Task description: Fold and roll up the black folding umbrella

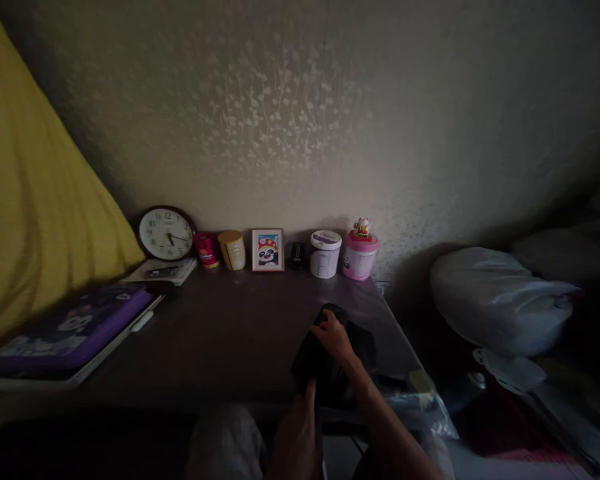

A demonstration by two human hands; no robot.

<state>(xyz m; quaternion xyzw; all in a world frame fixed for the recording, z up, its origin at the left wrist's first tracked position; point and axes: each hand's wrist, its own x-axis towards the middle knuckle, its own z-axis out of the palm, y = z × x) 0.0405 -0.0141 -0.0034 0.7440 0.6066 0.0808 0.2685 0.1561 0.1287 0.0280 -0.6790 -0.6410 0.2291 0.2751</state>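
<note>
A black, soft-looking item (307, 357), perhaps a bag, lies at the front right of the dark table (220, 333). My right hand (335, 339) is closed over its upper part, fingers bent and pressed together. At the item's near edge, my left hand (300, 410) grips it, thumb on top and the other fingers hidden beneath or behind. Poor light blurs the item's folds, so its exact kind is unclear.
Along the wall stand a round clock (168, 233), a red cup (207, 251), a yellow-lidded tub (232, 251), a framed panda picture (268, 251), a white tub (325, 255) and a pink tub (360, 259) bearing a figurine. A purple case (75, 330) lies left; a white bag (495, 300) sits right.
</note>
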